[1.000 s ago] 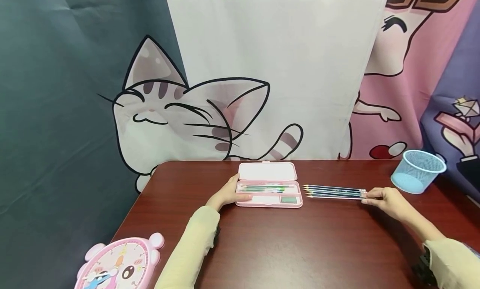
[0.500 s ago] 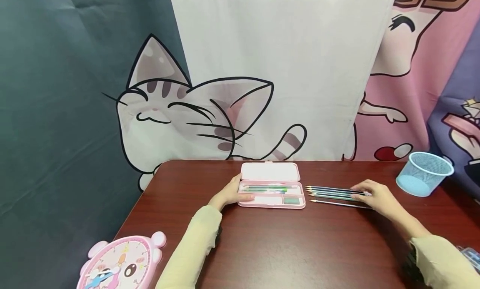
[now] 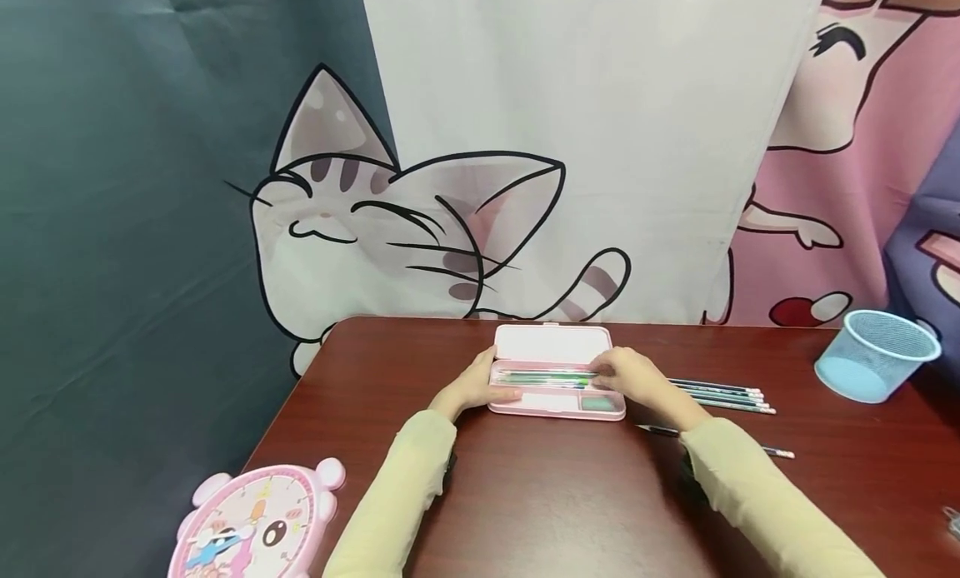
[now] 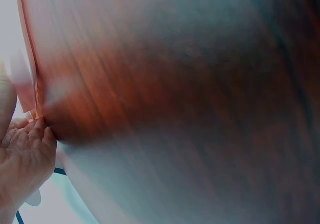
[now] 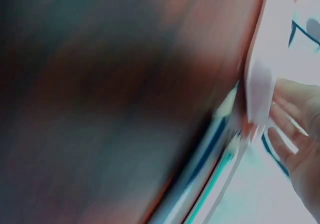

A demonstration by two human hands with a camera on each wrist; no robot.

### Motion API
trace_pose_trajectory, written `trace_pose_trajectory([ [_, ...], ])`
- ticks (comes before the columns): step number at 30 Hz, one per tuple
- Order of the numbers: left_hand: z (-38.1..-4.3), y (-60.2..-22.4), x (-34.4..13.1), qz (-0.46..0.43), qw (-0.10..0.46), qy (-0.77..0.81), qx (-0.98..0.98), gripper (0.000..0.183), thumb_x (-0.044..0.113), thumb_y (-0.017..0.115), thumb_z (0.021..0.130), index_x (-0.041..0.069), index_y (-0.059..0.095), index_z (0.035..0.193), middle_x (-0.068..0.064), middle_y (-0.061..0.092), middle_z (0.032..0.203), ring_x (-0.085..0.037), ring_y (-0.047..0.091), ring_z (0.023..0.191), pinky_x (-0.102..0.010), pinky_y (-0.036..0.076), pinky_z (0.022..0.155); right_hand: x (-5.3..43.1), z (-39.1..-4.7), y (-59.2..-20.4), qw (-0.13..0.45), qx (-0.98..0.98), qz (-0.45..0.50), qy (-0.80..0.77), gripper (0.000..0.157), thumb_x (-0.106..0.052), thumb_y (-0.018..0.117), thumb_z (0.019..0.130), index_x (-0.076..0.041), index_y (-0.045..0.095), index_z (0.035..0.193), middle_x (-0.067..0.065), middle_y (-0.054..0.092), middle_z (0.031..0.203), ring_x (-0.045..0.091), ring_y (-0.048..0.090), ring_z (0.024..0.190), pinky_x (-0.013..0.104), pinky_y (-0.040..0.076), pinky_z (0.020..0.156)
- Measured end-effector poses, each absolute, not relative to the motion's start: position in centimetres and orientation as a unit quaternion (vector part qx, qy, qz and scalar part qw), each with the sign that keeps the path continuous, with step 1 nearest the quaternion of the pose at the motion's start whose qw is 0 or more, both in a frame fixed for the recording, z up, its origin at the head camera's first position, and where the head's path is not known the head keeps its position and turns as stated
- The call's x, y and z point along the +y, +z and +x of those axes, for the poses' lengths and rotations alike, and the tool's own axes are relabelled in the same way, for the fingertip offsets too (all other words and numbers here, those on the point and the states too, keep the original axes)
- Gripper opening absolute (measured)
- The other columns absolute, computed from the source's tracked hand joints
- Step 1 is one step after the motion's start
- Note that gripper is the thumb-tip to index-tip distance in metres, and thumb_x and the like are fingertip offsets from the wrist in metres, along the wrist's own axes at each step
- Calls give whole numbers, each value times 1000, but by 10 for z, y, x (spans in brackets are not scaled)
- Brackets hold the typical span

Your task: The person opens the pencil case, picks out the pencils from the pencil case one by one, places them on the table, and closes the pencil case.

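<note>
An open pink pencil case (image 3: 551, 414) lies near the table's far edge, with several slim green-toned pencils (image 3: 536, 381) in its long compartment. My left hand (image 3: 470, 385) grips the case's left end, thumb over the front corner; its fingers show beside the case wall in the left wrist view. My right hand (image 3: 633, 376) reaches over the right end, fingertips down at the pencils inside. Whether it pinches one I cannot tell. In the right wrist view its fingers are bent and spread behind the case wall (image 5: 260, 89). Several pencils (image 3: 723, 395) lie just right of that hand.
One pencil (image 3: 657, 430) lies apart, partly hidden under the right forearm. A blue mesh pen cup (image 3: 873, 361) stands at the back right. A pink animal-shaped clock (image 3: 255, 520) is at the front left. Printed cloth hangs behind the table (image 3: 540, 495).
My right hand has moved left from the loose pencils to the case. One pencil has come away from the group toward the front. The left hand keeps its grip on the case.
</note>
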State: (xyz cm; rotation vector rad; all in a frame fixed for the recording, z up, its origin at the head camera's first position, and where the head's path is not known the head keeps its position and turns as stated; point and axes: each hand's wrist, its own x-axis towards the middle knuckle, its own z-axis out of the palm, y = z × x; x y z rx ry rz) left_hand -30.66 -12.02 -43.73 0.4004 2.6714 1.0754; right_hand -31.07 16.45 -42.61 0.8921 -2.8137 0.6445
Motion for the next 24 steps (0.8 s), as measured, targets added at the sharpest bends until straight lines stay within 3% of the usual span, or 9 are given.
trace_pose_trajectory([
  [4,-307,-438,-117,131,124,366,913,99,34,73,75,2,11,146,-18,21,149,-27,25,136,-42,24,111,157,-310,-424,58,-939,296,162,14,-8,70,76,-5,72,90,6,71,89,24,65,86,42,49,78],
  [8,-307,-436,-119,131,115,360,916,98,34,73,75,0,13,145,-19,22,148,-28,27,135,-42,25,111,170,-310,-421,102,-926,317,177,9,-1,70,74,-3,71,83,6,69,81,23,64,79,40,49,74],
  [16,-306,-435,-121,127,114,361,917,99,35,73,74,2,12,146,-18,22,149,-28,26,136,-42,25,110,251,-295,-411,222,-886,332,238,15,6,75,64,-4,70,74,1,65,68,3,54,62,16,41,57],
  [24,-305,-435,-119,126,115,357,919,100,35,73,75,0,12,145,-19,21,149,-28,26,136,-43,25,110,324,-264,-417,219,-903,285,237,17,6,76,59,-2,70,72,3,65,65,-9,48,63,8,35,54],
])
